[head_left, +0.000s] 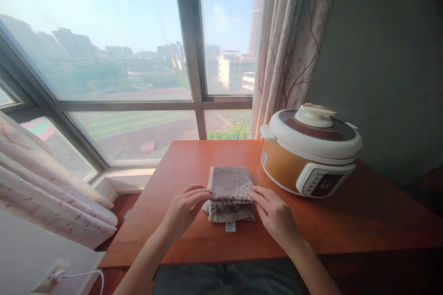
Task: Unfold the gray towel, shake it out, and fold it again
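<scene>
Towel lies folded into a small stack on bench, between both hands. Left hand and right hand open, fingertips touching its side edges. Folding looks nearly done; tag pokes out nearside. Cooker beyond right hand.

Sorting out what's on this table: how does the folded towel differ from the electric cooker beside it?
The folded towel is a soft, flat, grey stack; the electric pressure cooker is rigid, round and much taller. The towel sits at the table's middle with the left hand and right hand touching its sides; the cooker stands to its right, untouched, lid on. A small tag shows at the towel's near edge; the cooker shows a control panel. Both rest on the wooden table.
</scene>
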Demonstrator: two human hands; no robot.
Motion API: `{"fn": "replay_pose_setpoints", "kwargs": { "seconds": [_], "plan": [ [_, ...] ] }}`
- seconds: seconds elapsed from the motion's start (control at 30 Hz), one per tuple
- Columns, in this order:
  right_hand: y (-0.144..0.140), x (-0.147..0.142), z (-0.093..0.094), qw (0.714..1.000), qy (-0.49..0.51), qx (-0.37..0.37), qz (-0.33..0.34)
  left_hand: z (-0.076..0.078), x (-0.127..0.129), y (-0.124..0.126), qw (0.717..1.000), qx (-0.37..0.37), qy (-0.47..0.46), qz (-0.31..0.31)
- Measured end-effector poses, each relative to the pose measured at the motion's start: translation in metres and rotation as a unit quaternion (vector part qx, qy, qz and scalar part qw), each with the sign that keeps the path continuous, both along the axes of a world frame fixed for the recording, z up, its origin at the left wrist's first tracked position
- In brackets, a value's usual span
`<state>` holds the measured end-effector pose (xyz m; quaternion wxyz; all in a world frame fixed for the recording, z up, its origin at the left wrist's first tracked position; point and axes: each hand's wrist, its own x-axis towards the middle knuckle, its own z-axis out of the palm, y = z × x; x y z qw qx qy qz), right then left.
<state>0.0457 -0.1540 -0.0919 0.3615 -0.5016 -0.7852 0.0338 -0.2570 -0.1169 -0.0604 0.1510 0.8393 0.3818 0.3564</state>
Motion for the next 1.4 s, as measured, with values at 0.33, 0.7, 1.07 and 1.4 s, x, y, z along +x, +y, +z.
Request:
{"fn": "replay_pose_setpoints", "kwargs": {
  "seconds": [0.33,0.7,1.07,1.4],
  "plan": [
    [-0.023,-0.002,-0.018,0.998,-0.057,-0.016,0.010,-0.047,0.012,-0.043,0.978,-0.072,0.064,0.184],
    [-0.003,-0.087,-0.002,0.992,-0.086,-0.017,0.086,-0.038,0.034,-0.039,0.944,-0.217,0.015,0.250],
    [0.018,-0.088,0.004,0.993,0.085,-0.056,0.063,-0.031,0.007,-0.024,0.953,-0.230,-0.082,0.179],
    [-0.001,-0.093,0.003,0.986,-0.002,-0.083,0.146,-0.027,0.007,-0.028,0.951,-0.166,0.096,0.244]
  ]
}}
